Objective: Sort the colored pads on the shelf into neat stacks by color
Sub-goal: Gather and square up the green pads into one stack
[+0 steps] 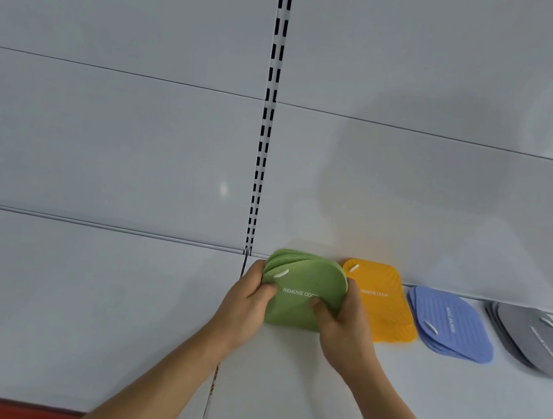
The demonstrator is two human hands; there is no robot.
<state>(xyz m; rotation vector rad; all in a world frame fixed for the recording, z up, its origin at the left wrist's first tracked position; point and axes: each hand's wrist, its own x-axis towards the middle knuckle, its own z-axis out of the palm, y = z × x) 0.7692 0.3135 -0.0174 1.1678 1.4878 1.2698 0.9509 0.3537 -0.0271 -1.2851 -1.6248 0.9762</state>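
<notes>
We've got both hands on the green pads (304, 290) rn, holding the bunch up w/ the top face tilted toward us, back edges fanned out a bit. Left hand (246, 303) grips the left edge, thumb curled over the top, other fingers tucked behind so can't tell how they sit. Right hand (341, 325) grips the lower right side, thumb pressed on the top pad right by the "REMOVE ODOR" print, rest of the fingers wrapped under.

The bunch sits over the white shelf (87, 309), near the back wall, just right of the slotted upright (267, 123). Can't tell if the bottom edge touches the shelf.

To the right, in a row on the shelf: orange pads (384, 302) just beside the green ones and partly behind our right hand, then blue pads (450, 325), then grey pads (534, 339) at the frame edge. Blue & grey stacks look slightly staggered, not square.
</notes>
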